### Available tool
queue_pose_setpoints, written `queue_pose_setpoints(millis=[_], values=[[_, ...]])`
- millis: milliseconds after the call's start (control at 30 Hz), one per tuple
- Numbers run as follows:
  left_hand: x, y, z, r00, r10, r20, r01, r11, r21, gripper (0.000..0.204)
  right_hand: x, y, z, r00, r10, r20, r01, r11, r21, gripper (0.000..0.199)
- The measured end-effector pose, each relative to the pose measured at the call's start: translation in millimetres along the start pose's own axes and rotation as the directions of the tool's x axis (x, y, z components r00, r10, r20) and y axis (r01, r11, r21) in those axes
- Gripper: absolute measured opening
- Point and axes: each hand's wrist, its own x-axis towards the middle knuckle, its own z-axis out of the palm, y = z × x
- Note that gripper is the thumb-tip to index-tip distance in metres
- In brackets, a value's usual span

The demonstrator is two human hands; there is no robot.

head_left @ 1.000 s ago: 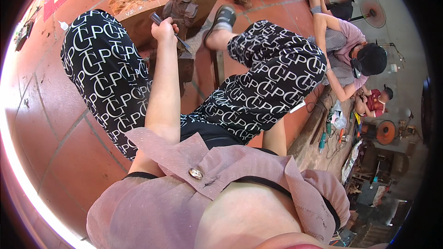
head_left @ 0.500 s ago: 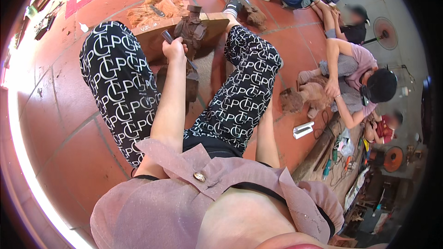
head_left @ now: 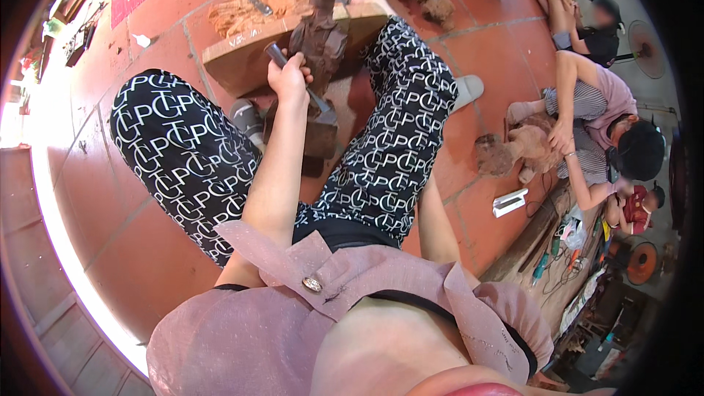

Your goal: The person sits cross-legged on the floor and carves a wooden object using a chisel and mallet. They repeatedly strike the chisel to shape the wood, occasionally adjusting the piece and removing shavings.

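Between the person's knees, on the red tile floor (head_left: 147,249), the left hand (head_left: 288,79) was wrapped tight around a dark chisel (head_left: 277,55). Its fingers (head_left: 302,73) were curled shut on the handle. The chisel touched a dark wood carving (head_left: 320,40) that leaned on a flat wooden board (head_left: 238,66) near the feet. The right arm went down behind the right leg, so I cannot tell how that hand's fingers were. At the floor's right edge, another person bent over a brown carving (head_left: 513,150).
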Motion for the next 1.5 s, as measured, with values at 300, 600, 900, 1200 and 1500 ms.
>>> queue_pose_setpoints(millis=[300,600,900,1200,1500], values=[[-7,-12,-7,0.974,0.003,0.228,-0.021,0.997,0.075,0.053,28,8,18,0.998,-0.018,-0.060,0.009,0.989,-0.147,0.037],[2,3,-26,0.952,-0.265,0.151,0.283,0.952,-0.113,0.035,29,13,14,0.995,-0.024,-0.093,-0.002,0.963,-0.271,0.036],[-72,32,69,0.712,0.508,0.485,-0.614,0.785,0.079,0.036,-25,20,-38,0.978,-0.059,-0.201,-0.033,0.904,-0.425,0.036],[-120,6,97,0.382,0.418,0.825,-0.843,0.524,0.125,0.037,-105,1,-54,0.910,-0.234,-0.343,0.072,0.903,-0.424,0.036],[-106,-1,89,0.199,0.478,0.856,-0.896,0.443,-0.039,0.041,-95,-7,-44,0.842,-0.367,-0.395,0.178,0.881,-0.438,0.027]])
